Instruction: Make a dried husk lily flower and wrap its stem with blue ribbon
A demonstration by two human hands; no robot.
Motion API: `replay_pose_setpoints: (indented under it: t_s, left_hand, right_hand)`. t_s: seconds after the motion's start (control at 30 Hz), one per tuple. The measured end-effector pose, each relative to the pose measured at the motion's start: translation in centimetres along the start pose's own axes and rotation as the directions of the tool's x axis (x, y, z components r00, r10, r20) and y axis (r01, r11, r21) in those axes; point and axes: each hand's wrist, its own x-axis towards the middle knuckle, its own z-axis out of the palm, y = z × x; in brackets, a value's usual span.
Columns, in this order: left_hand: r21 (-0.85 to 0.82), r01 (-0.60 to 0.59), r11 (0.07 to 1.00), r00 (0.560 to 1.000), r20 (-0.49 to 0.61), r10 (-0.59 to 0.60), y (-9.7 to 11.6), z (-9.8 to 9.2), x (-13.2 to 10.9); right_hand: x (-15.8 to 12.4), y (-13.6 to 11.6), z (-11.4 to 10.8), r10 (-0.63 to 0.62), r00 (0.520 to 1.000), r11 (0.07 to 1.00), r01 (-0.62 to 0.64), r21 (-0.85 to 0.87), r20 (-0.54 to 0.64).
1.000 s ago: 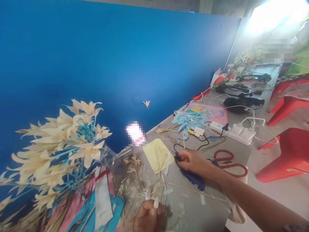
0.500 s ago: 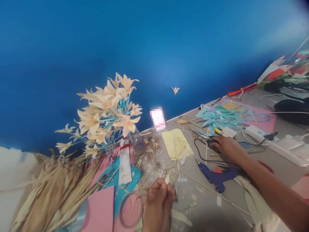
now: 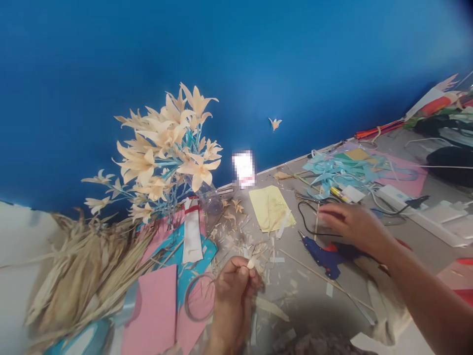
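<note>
My left hand (image 3: 234, 291), low in the middle of the head view, pinches a small cream petal-like piece (image 3: 251, 264) between thumb and fingertips. Pale scraps (image 3: 236, 236) lie just beyond it. My right hand (image 3: 343, 224) is above the table with loosely bent fingers, and nothing shows in it. Past its fingertips lie what look like dark-handled scissors (image 3: 308, 197). Below it rests a blue hot glue gun (image 3: 321, 256) with its black cord (image 3: 303, 212). A yellow sheet (image 3: 269, 204) lies between the two hands.
Cream artificial flowers (image 3: 199, 170) stand at the left before a blue wall. Dried husks (image 3: 77, 266), pink sheets (image 3: 155, 305) and a tape roll (image 3: 188, 301) lie nearby. Blue ribbon strips (image 3: 328, 170) and a white power strip (image 3: 436, 217) are at the right.
My right hand has drawn back from the scissors, leaving them on the table. My left hand still pinches the small piece. The view has tipped down slightly.
</note>
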Motion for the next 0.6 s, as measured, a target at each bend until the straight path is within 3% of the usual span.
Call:
replay_pose_setpoints:
  t_s: [0.07, 0.13, 0.2, 0.3, 0.4, 0.5, 0.6]
  left_hand:
    - [0.097, 0.001, 0.995, 0.998, 0.059, -0.007, -0.2, -0.1, -0.5]
    - [0.212, -0.027, 0.977, 0.993, 0.115, 0.002, -0.5, -0.3, -0.9]
    - [0.316, -0.065, 0.947, 0.988, 0.154, 0.016, -0.8, -0.5, -1.3]
    - [0.423, -0.089, 0.902, 0.986, 0.163, 0.021, -0.7, -0.7, -1.8]
    - [0.506, -0.132, 0.852, 0.984, 0.174, 0.049, -0.5, -0.7, -2.2]
    - [0.565, -0.154, 0.811, 0.98, 0.194, 0.05, -0.5, -0.7, -2.4]
    - [0.554, -0.136, 0.822, 0.972, 0.233, 0.004, -0.7, -0.8, -2.5]
  right_hand:
    - [-1.8, -3.5, 0.2, -0.137, 0.984, 0.943, 0.094, 0.319, 0.114]
    - [-3.4, -6.6, 1.2, -0.288, 0.92, 0.824, 0.097, 0.558, 0.266]
    - [-4.6, -8.9, 2.7, -0.35, 0.844, 0.721, -0.033, 0.692, 0.406]
    - [-5.5, -10.7, 4.9, -0.286, 0.808, 0.599, -0.269, 0.754, 0.515]
    - [-6.1, -11.2, 6.2, -0.215, 0.827, 0.49, -0.369, 0.789, 0.52]
    - [-6.7, -11.4, 6.6, -0.184, 0.879, 0.415, -0.336, 0.846, 0.44]
    - [-7.2, -11.5, 6.3, -0.154, 0.904, 0.408, -0.31, 0.859, 0.4]
